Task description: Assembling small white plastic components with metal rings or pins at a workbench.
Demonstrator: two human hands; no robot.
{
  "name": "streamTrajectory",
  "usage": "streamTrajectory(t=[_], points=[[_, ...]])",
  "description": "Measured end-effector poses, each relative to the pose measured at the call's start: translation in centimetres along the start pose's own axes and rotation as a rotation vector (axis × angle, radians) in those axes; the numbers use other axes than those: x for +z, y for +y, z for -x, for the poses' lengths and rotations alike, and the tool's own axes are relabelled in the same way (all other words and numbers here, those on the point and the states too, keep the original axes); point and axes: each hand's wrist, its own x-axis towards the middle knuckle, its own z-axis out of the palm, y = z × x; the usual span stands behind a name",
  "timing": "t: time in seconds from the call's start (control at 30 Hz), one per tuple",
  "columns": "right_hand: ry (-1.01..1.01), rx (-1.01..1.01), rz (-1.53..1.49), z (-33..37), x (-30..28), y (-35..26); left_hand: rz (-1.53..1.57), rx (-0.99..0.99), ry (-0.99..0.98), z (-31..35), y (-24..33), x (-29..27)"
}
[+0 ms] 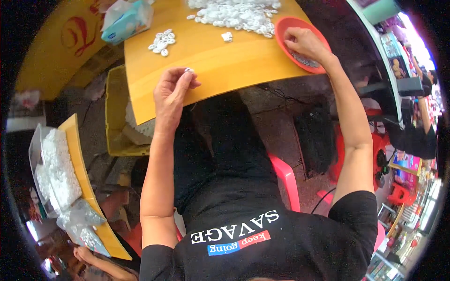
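Note:
My left hand [172,91] is over the near left part of the yellow table [206,63]. Its thumb and forefinger pinch a small white oval piece [189,70]. At the table's right edge, my right hand [305,43] reaches into a red-orange bowl [280,30], its fingers bent together. Whatever those fingertips hold is hidden. Small greyish parts [305,61] lie at the bowl's bottom. A large pile of white oval pieces [239,15] spreads over the far side. Beyond my left hand lies a smaller cluster of white pieces [162,43], and a few more [227,37] sit mid-table.
A tissue pack [126,21] stands at the far left corner. Below the table's left edge is a yellow crate [112,117]. Another table at left carries a clear bin of white pieces [58,164] and a plastic bag [82,218], near another person's hand [84,254]. A pink chair [287,182] is beside me.

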Motion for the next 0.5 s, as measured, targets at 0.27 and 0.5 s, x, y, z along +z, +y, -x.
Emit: streamTrajectory(t=[0.27, 0.5], points=[[0.264, 0.072, -0.296, 1.2, -4.0, -4.6, 0.04, -0.009, 0.004, -0.1, -0.2, -0.7], [0.252, 0.033, -0.722, 1.6, -0.8, -13.3, 0.127, -0.005, -0.004, 0.3, 0.0, -0.4]])
